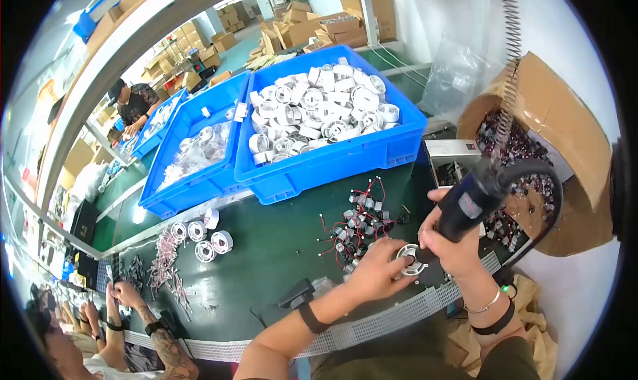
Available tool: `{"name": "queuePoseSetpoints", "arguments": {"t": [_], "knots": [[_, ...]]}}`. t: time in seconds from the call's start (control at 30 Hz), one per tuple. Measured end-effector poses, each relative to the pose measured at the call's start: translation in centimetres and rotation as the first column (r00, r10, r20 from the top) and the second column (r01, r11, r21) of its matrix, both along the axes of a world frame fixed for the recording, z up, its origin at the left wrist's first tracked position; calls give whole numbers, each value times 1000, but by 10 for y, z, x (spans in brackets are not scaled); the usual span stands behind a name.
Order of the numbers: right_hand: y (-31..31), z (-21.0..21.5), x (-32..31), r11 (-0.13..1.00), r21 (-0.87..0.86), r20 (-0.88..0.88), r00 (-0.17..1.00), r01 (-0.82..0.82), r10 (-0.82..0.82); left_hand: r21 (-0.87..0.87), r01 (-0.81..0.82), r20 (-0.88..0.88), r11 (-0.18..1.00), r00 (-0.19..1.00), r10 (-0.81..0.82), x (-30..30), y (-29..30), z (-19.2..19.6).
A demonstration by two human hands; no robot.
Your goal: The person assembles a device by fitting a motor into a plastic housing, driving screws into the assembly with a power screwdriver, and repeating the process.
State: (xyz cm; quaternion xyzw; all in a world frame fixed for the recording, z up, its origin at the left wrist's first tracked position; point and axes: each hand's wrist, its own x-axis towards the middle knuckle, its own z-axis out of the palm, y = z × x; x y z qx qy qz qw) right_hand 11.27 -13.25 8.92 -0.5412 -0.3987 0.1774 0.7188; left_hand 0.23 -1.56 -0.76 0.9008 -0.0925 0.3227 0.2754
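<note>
My right hand (450, 246) is wrapped round a black electric screwdriver (468, 204), which hangs from a coiled cord and tilts down toward the bench. Under its tip lies a round white plastic housing (413, 268) with a spoked opening. The fingers of my left hand (377, 271) close on that housing's near-left side and steady it on the bench. What sits inside the housing is largely hidden by my fingers and the tool. Just beyond my left hand is a pile of small motors (359, 227) with red and black wires.
A blue bin (292, 184) full of white housings stands behind, beside another blue bin (189, 197) with clear plastic parts. At right are a boxy metal device (452, 150) and a cardboard box (565, 147) of wired parts. A co-worker's hands (126, 293) work at left near loose wires (169, 263).
</note>
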Motion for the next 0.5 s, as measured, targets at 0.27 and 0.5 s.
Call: {"name": "queuePoseSetpoints", "arguments": {"t": [0.27,0.5], "knots": [[-13,51,18,995,78,70,995,64,-70,-53,-559,-76,828,829,554,-49,105,62],[12,21,31,986,157,44,998,47,-55,442,-785,142,433,538,831,-124,222,5]]}}
